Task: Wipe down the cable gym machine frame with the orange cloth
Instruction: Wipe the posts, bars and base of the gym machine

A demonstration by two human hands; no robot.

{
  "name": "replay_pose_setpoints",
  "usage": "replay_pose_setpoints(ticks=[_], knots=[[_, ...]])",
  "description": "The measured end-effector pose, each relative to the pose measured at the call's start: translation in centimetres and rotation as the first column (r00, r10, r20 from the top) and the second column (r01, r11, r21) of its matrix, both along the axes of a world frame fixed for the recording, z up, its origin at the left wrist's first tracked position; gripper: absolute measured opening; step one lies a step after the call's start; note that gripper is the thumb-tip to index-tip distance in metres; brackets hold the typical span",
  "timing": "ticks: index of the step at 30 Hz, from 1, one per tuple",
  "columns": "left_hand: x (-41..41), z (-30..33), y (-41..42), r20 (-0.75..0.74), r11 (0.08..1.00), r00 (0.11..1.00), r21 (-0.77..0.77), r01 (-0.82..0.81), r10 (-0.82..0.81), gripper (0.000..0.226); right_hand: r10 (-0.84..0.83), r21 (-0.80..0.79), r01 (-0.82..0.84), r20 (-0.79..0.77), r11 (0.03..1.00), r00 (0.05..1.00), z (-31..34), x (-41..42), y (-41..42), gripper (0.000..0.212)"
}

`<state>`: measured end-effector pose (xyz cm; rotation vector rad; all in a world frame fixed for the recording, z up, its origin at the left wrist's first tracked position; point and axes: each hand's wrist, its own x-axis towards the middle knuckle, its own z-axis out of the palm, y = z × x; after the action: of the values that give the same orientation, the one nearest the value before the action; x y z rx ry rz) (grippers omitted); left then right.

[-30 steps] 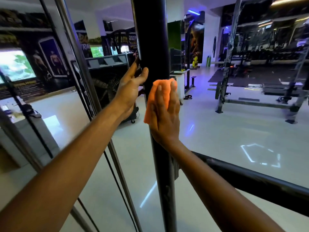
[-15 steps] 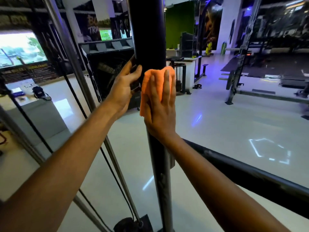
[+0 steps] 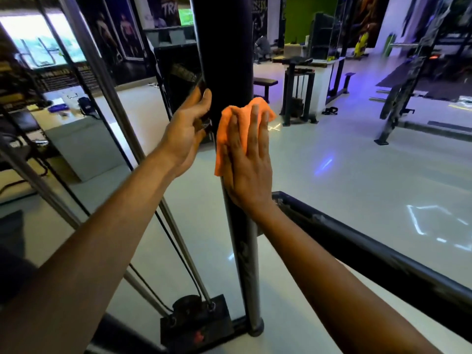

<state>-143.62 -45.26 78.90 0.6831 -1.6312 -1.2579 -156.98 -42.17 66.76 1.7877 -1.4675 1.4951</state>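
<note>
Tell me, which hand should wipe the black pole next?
Probably the right hand. It already presses the orange cloth flat against the black pole. The left hand has no cloth; it only steadies the pole's far side.

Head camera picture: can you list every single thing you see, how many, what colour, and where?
Thick black upright metal post: one, black, centre, running from top to floor.
Crumpled orange cloth: one, orange, pressed flat against the post.
Shiny silver guide rods: two, silver, slanting left of the post.
Thin black cable: one, black, beside the rods.
Black horizontal frame bar: one, black, lower right.
Pale glossy floor: one, whitish, all around.
Small dark bench: one, dark, behind the post.
Bright green wall: one, green, far back.
Left hand: one, gripping the post's left side.
Right hand: one, fingers straight, pressing the cloth.
</note>
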Motion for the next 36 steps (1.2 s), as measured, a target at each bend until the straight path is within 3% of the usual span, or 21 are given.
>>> replay_pose_setpoints(ticks=[2, 6, 8, 11, 15, 18, 24, 27, 33, 36], knots=[[-0.1, -0.4, 0.2, -0.001, 1.0, 1.0, 0.002, -0.002, 0.002, 0.042, 0.009, 0.032, -0.009, 0.016, 0.999, 1.0, -2.7, 0.2, 0.5, 0.074], [-0.2, -1.9, 0.6, -0.009, 1.0, 1.0, 0.021, -0.023, 0.023, 0.041, -0.03, 0.207, 0.019, 0.051, 0.978, 0.998, -10.6, 0.6, 2.6, 0.105], [-0.4, -3.2, 0.7, -0.013, 0.999, 1.0, 0.05, -0.014, 0.015, 0.042, -0.033, 0.264, 0.015, 0.067, 0.964, 0.997, -12.7, 0.8, 3.3, 0.109], [-0.6, -4.2, 0.7, -0.035, 0.998, 0.999, 0.057, -0.024, 0.026, 0.043, -0.013, 0.253, -0.013, 0.103, 0.967, 0.995, -10.7, 0.7, 2.7, 0.104], [-0.8, -4.1, 0.5, -0.016, 0.996, 0.998, 0.059, -0.062, 0.063, 0.038, 0.046, 0.111, -0.058, 0.101, 0.992, 0.994, -4.3, 0.3, 0.7, 0.087], [-1.0, -4.7, 0.5, -0.005, 0.994, 0.996, 0.072, -0.086, 0.086, 0.034, 0.022, 0.067, -0.03, 0.11, 0.997, 0.994, -3.6, 0.8, 0.0, 0.096], [-0.9, -8.7, 0.7, -0.012, 0.99, 0.997, 0.121, -0.077, 0.079, 0.044, -0.105, 0.309, 0.059, 0.135, 0.949, 0.985, -15.7, 1.6, 3.3, 0.121], [-1.0, -10.2, 0.8, -0.018, 0.984, 0.995, 0.151, -0.095, 0.098, 0.047, -0.075, 0.316, 0.031, 0.127, 0.948, 0.989, -17.2, 1.7, 4.0, 0.117], [-1.6, -12.6, 1.4, -0.027, 0.968, 0.987, 0.202, -0.148, 0.157, 0.049, -0.025, 0.226, -0.027, 0.225, 0.974, 0.974, -10.3, 1.0, 1.8, 0.091], [-1.9, -13.4, 1.6, -0.034, 0.964, 0.983, 0.208, -0.167, 0.178, 0.049, -0.035, 0.23, -0.014, 0.211, 0.973, 0.977, -11.7, 1.3, 1.7, 0.092]])
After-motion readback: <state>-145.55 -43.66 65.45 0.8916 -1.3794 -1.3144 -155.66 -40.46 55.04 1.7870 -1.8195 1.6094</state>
